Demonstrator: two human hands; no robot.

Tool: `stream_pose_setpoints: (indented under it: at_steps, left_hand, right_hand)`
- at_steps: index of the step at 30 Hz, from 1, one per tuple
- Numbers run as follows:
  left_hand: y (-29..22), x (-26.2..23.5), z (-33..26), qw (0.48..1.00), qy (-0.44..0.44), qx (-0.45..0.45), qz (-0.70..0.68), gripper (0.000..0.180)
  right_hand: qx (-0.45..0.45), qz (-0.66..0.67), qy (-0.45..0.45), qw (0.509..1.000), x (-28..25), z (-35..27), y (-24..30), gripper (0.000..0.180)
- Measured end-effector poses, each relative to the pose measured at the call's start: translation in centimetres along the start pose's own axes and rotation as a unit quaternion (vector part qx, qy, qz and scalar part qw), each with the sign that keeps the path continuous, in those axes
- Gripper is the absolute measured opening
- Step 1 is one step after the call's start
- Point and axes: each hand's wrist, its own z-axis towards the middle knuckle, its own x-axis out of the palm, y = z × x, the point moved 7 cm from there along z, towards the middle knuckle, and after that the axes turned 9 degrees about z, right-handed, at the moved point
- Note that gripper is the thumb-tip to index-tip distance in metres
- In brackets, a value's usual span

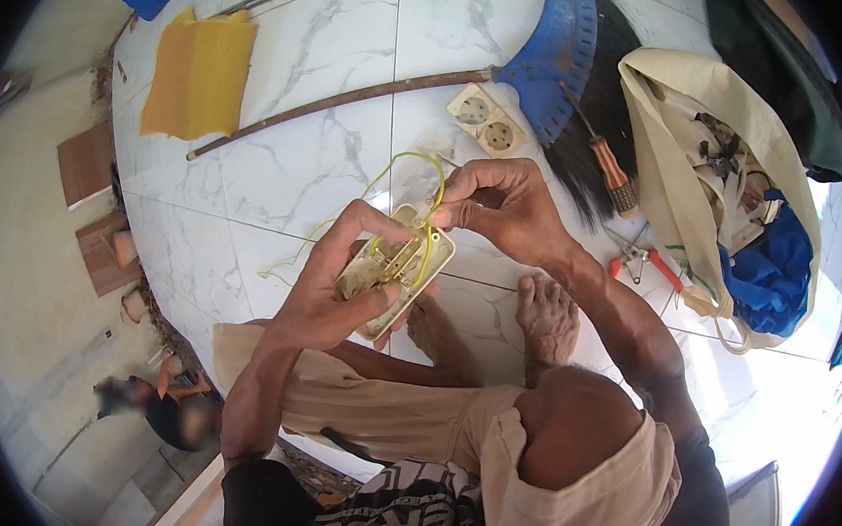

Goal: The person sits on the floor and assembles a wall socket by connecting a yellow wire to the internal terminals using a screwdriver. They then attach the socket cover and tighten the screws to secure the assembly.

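My left hand grips an opened cream socket housing, its hollow inside with metal contact strips turned up. Thumb and fingers lie around its edges. A thin yellow-green wire loops over the housing, and one end runs down into it. My right hand is pinched at the housing's far end, where the wire passes; its fingertips seem closed on the wire. On the tiles beyond lies a cream double socket cover with two round outlets.
A blue broom with a wooden handle lies across the marble-patterned tiles. To the right are a screwdriver, red-handled pliers and a cloth bag of odds and ends. A yellow cloth lies far left. Another person sits at lower left.
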Motion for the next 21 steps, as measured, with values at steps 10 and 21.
stream_pose_setpoints:
  at_steps: [10,21]
  left_hand:
    - [0.2,0.1,-0.4,0.998,-0.008,0.043,-0.054,0.040]
    - [-0.4,-0.1,-0.8,0.998,-0.039,0.040,-0.035,0.040]
  right_hand:
    - [-0.063,-0.016,0.041,0.997,0.4,-0.7,0.1,0.010]
    - [-0.224,-0.280,0.000,0.934,1.2,-0.9,7.2,0.021]
